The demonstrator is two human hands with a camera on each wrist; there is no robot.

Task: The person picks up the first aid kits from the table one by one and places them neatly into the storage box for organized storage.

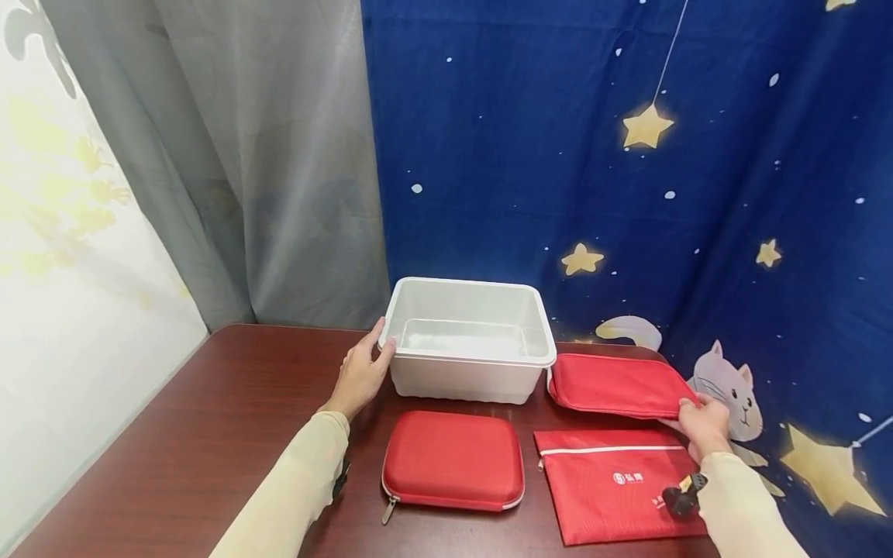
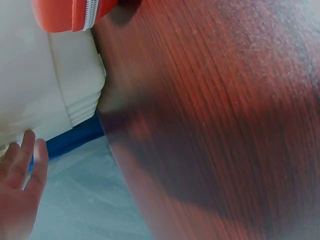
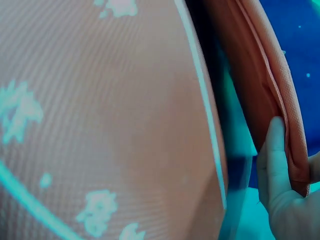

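Note:
A white plastic bin (image 1: 463, 380) stands at the back of the table. My left hand (image 1: 359, 376) touches its left end at the rim, thumb toward the front. In the left wrist view the fingers of that hand (image 2: 22, 182) look straight against the bin (image 2: 80, 75). My right hand (image 1: 705, 425) pinches the right corner of a red zippered pouch (image 1: 621, 385), whose left end lies against the bin's right side. In the right wrist view the fingers (image 3: 277, 165) press the edge of the pouch (image 3: 265, 75), which is tilted up there.
A red hard zip case (image 1: 453, 459) lies in front of the bin. Right of it is a flat red document bag (image 1: 607, 488) with a white zip and print, below the raised pouch. Dark wood table (image 1: 209, 434) extends left; a starry blue curtain (image 1: 488, 155) hangs behind.

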